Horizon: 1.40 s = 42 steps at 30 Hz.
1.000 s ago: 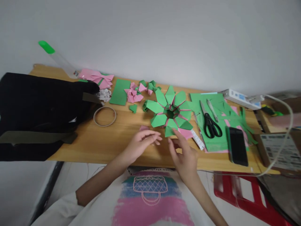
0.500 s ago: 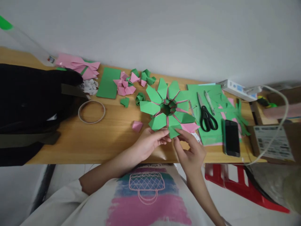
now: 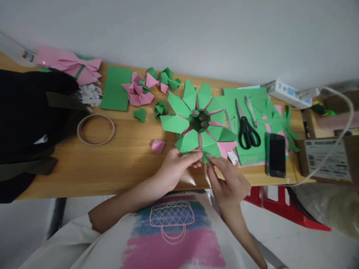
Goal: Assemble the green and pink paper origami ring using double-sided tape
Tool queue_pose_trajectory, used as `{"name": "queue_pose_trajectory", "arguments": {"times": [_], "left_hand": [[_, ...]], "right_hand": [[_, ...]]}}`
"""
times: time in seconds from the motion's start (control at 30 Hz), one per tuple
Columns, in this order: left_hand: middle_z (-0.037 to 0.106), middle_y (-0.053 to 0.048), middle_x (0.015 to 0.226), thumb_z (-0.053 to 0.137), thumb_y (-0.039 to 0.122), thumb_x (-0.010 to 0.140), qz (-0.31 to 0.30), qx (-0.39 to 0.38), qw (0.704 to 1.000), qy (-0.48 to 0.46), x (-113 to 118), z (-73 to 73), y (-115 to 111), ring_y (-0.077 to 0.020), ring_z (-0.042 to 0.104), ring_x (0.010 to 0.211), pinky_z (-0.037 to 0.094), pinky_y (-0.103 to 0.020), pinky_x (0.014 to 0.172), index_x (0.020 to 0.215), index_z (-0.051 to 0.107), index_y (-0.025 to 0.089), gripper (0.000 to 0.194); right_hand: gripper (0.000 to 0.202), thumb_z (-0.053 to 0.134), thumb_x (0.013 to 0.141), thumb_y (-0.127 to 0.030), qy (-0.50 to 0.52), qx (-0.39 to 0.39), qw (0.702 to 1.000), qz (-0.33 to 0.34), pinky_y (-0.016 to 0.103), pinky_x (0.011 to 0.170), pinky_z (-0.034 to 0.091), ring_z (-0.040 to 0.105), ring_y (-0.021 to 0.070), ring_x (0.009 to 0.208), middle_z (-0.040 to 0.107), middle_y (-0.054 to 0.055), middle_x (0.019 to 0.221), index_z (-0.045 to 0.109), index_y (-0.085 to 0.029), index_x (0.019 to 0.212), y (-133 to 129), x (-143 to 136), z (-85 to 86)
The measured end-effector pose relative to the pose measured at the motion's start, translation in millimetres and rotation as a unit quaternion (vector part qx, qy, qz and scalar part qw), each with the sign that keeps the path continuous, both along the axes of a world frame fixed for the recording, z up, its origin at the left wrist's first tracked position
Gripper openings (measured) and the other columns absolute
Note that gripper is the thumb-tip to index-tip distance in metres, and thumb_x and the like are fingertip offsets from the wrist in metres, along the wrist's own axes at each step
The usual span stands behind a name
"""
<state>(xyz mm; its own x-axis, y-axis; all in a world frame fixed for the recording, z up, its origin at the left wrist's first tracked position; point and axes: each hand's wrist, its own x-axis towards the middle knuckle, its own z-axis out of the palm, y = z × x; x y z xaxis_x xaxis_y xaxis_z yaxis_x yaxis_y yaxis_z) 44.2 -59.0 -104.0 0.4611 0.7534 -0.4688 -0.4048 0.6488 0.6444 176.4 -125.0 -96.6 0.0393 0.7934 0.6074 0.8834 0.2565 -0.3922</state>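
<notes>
Right now both my hands are close together near the centre of the frame, at the near edge of the green-and-pink paper flower point(image 3: 206, 139). My right hand point(image 3: 230, 179) pinches the tip of its lowest green petal between thumb and forefinger. My left hand point(image 3: 175, 170) has its thumb at that petal's left side, with the fingers partly hidden; I can't tell whether they grip. The flower is right of centre over the wooden table point(image 3: 126, 168), its petals fanned around a dark opening.

A small pink folded piece point(image 3: 158, 146) lies just left of my left hand, and farther left is a thin ring point(image 3: 79, 129). On the right side of the frame, black-handled scissors point(image 3: 248, 134) lie on green paper sheets point(image 3: 252, 160), with a phone point(image 3: 276, 155) beside them. Toward the upper left, a green rectangle of paper point(image 3: 116, 89) sits beside a pink-and-green cluster point(image 3: 138, 98).
</notes>
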Motion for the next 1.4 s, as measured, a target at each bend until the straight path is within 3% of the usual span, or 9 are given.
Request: {"name": "queue_pose_trajectory", "arguments": {"times": [0.37, 0.73, 0.9, 1.1, 1.27, 1.4], "left_hand": [[0.063, 0.001, 0.065, 0.079, 0.026, 0.07, 0.012, 0.008, 1.0, -0.011, 2.0, -2.4, -0.9, -0.0103, 0.058, 0.064, 0.045, -0.026, 0.064, 0.069, 0.065, 0.014, 0.019], [0.064, 0.002, 0.063, 0.081, 0.025, 0.065, 0.016, -0.021, 1.0, -0.011, 1.3, 1.1, 1.4, -0.0097, 0.058, 0.062, 0.045, -0.026, 0.063, 0.067, 0.066, 0.014, 0.019], [0.065, 0.002, 0.063, 0.081, 0.022, 0.063, 0.011, -0.042, 0.999, -0.011, 0.8, 2.7, 3.2, -0.01, 0.059, 0.06, 0.044, -0.026, 0.06, 0.066, 0.066, 0.014, 0.017], [0.067, 0.001, 0.064, 0.079, 0.021, 0.064, -0.003, -0.069, 0.997, -0.044, -0.3, 2.1, 3.9, -0.0106, 0.061, 0.06, 0.047, -0.026, 0.063, 0.07, 0.07, 0.014, 0.014], [0.067, 0.001, 0.062, 0.08, 0.022, 0.064, -0.004, -0.069, 0.996, -0.058, -2.4, 0.2, 5.8, -0.0099, 0.061, 0.059, 0.046, -0.024, 0.061, 0.067, 0.07, 0.014, 0.013], [0.067, 0.001, 0.063, 0.079, 0.02, 0.062, -0.014, -0.082, 0.993, -0.086, -3.0, 0.0, 5.8, -0.0103, 0.061, 0.06, 0.047, -0.024, 0.062, 0.065, 0.07, 0.014, 0.011]], "right_hand": [[0.033, 0.067, 0.084, -0.007, 0.046, -0.047, 0.997, 0.031, 0.027, 0.07, 0.061, 0.074, 0.016, 0.076, 0.078, 0.0, 0.087, 0.069, -0.025, 0.112, 0.1, 5.8, 3.5], [0.018, 0.062, 0.09, -0.012, 0.128, -0.109, 0.985, 0.032, 0.023, 0.068, 0.06, 0.074, 0.0134, 0.075, 0.077, 0.0, 0.089, 0.067, -0.022, 0.104, 1.3, 3.2, 2.0], [0.016, 0.063, 0.09, -0.015, 0.116, -0.108, 0.985, 0.071, 0.022, 0.064, 0.06, 0.073, 0.0135, 0.072, 0.077, 0.0, 0.087, 0.066, -0.023, 0.104, 4.1, 8.1, 1.1], [0.014, 0.058, 0.091, -0.013, 0.132, -0.099, 0.986, 0.03, 0.022, 0.063, 0.058, 0.072, 0.0128, 0.068, 0.076, -0.001, 0.083, 0.066, -0.022, 0.099, 3.4, 3.6, 2.3], [0.02, 0.06, 0.091, -0.015, 0.128, -0.112, 0.983, 0.072, 0.026, 0.068, 0.059, 0.073, 0.0147, 0.077, 0.077, 0.001, 0.092, 0.065, -0.023, 0.108, 2.8, 5.2, 1.9], [0.017, 0.061, 0.09, -0.012, 0.138, -0.096, 0.985, 0.039, 0.024, 0.068, 0.057, 0.072, 0.0129, 0.076, 0.076, -0.001, 0.088, 0.065, -0.023, 0.102, 2.8, 1.4, -0.5]]}}
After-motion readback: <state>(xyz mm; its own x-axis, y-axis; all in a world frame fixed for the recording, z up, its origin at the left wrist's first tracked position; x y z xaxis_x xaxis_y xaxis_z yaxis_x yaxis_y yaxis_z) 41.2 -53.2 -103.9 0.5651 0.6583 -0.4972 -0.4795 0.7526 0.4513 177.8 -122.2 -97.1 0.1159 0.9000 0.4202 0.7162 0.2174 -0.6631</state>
